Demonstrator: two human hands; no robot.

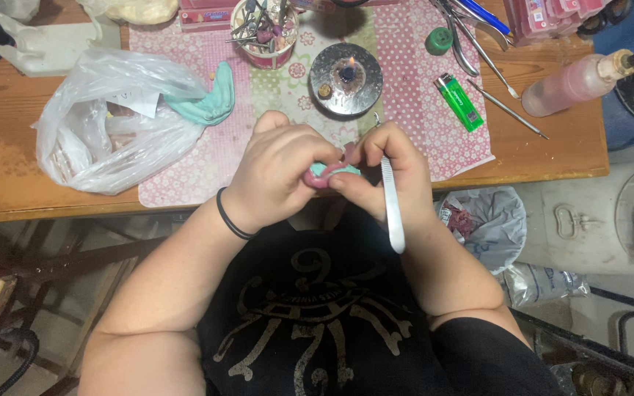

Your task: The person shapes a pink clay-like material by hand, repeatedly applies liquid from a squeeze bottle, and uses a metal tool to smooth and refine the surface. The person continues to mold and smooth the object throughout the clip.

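Observation:
My left hand and my right hand meet just in front of the table edge, both gripping a small pink and teal dental model. A metal hand tool is also held in my right hand, its handle pointing down toward my body. Most of the model is hidden by my fingers. A black band circles my left wrist.
On the wooden table lie a patterned cloth, a lit round burner, a green lighter, a cup of tools, metal instruments, a pink bottle, a teal cast and a clear plastic bag.

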